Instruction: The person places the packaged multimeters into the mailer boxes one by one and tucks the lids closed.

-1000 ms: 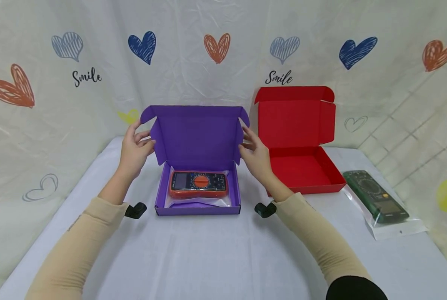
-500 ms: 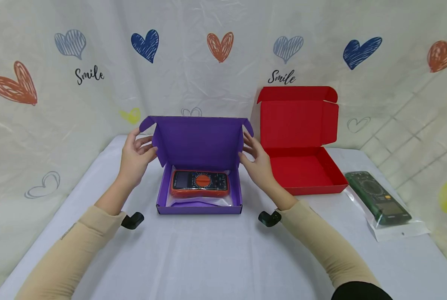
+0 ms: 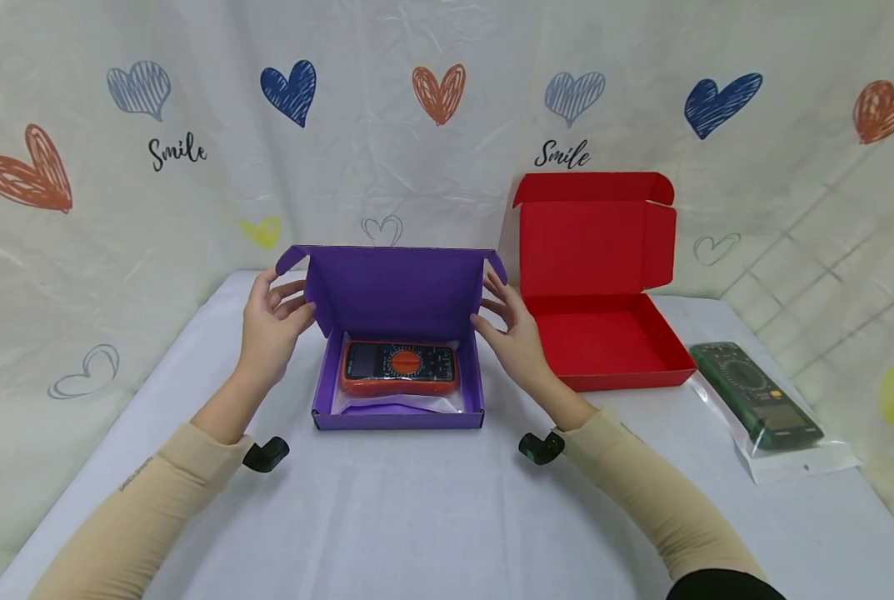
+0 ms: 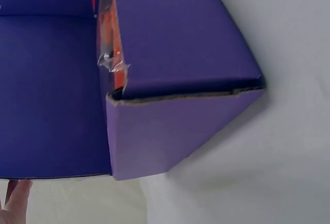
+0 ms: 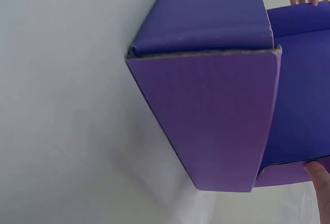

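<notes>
A purple cardboard mailer box (image 3: 397, 422) stands on the white cloth, its lid (image 3: 397, 287) raised and leaning back. Inside lies an orange-red multimeter (image 3: 405, 367) in a clear plastic bag, dial upward. My left hand (image 3: 270, 325) holds the lid's left side, thumb near the side flap. On the opposite side my right hand (image 3: 514, 333) grips the lid's flap between thumb and fingers. The right thumb (image 5: 318, 175) rests on the flap in the right wrist view. Some fingertips are hidden behind the cardboard.
A red mailer box (image 3: 604, 382) stands open to the right, with nothing in it. Farther right, a green multimeter (image 3: 754, 396) lies in a clear bag near the table edge. A white curtain (image 3: 372, 167) printed with hearts hangs behind.
The purple lid has tilted forward and its top edge has dropped, with both hands following it. The orange-red multimeter, the red box and the green multimeter have stayed in place.
</notes>
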`<state>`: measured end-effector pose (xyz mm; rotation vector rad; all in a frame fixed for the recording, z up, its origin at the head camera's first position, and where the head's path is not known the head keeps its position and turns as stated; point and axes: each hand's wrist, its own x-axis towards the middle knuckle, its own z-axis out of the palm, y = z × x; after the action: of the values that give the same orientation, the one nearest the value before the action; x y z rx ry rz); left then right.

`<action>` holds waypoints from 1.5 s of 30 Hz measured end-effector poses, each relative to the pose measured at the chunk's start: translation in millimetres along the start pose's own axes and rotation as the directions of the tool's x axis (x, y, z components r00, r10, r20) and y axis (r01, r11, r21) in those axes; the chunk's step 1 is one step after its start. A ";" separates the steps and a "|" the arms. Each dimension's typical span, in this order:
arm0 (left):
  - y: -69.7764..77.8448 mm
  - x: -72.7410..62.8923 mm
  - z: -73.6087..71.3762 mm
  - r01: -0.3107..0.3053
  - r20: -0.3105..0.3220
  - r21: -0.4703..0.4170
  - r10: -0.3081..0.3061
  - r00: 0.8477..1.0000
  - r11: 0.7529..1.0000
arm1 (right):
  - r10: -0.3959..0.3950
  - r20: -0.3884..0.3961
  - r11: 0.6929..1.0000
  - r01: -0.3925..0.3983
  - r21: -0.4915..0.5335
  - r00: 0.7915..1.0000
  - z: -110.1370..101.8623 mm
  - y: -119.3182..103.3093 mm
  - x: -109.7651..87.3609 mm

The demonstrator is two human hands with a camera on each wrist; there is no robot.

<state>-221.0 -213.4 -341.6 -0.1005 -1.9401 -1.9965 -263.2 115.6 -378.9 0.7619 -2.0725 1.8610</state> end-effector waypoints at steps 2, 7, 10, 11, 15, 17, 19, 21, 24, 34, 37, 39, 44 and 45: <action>-1.2 -1.7 0.3 -0.011 -0.008 -0.006 0.011 1.000 1.000 | 0.000 0.002 1.000 0.000 0.025 1.000 0.6 -0.4 -1.7; -4.3 -4.6 -0.7 -0.039 -0.015 0.000 0.039 0.999 0.999 | -0.001 0.012 0.997 0.000 0.075 1.000 -0.2 0.3 -5.4; -5.9 -6.0 -2.7 -0.056 0.003 0.005 0.056 0.998 0.998 | 0.030 0.015 0.989 -0.032 0.144 0.999 -2.7 2.2 -6.9; -6.4 -6.1 -3.8 -0.060 0.015 -0.003 0.060 0.998 0.998 | 0.057 0.013 0.982 -0.059 0.177 0.998 -3.7 2.6 -7.2; -6.0 -7.1 -8.9 -0.062 0.064 -0.044 0.065 0.996 0.997 | 0.185 -0.003 0.930 -0.174 0.325 0.983 -6.5 -0.4 -7.3; -4.0 -7.2 -11.4 -0.051 0.084 -0.070 0.057 0.995 0.996 | 0.232 -0.001 0.903 -0.215 0.372 0.973 -7.8 -2.8 -6.3; -1.0 -7.4 -13.7 -0.039 0.095 -0.094 0.047 0.994 0.995 | 0.257 0.018 0.891 -0.244 0.384 0.966 -9.0 -5.6 -4.8; 2.4 -6.8 -15.6 -0.026 0.103 -0.112 0.037 0.994 0.993 | 0.269 0.045 0.887 -0.266 0.378 0.962 -10.4 -8.5 -3.2; 8.5 -4.6 -18.7 -0.010 0.118 -0.113 0.023 0.993 0.994 | 0.274 0.096 0.895 -0.291 0.338 0.957 -12.2 -14.0 0.1; 27.1 7.2 -20.6 0.030 0.228 -0.010 -0.027 0.973 1.000 | 0.332 0.158 0.902 -0.362 0.237 0.930 -11.9 -30.5 15.5; 26.7 6.1 -19.9 0.036 0.223 -0.013 -0.032 0.974 0.999 | 0.334 0.152 0.897 -0.363 0.253 0.930 -9.3 -29.6 15.1; 25.6 5.0 -20.1 0.036 0.226 -0.013 -0.032 0.974 0.999 | 0.330 0.150 0.893 -0.360 0.272 0.932 -7.7 -29.3 12.7; 20.6 1.3 -23.2 0.014 0.243 -0.036 -0.005 0.970 0.999 | 0.321 0.144 0.886 -0.351 0.303 0.936 -5.9 -27.6 4.5; 19.3 0.2 -24.4 0.009 0.248 -0.044 0.002 0.969 0.999 | 0.320 0.145 0.886 -0.349 0.304 0.936 -5.9 -26.9 2.9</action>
<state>-210.7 -237.3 -324.5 -0.3745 -2.0433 -2.1164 -252.1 119.5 -353.9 0.5923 -2.0822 2.4471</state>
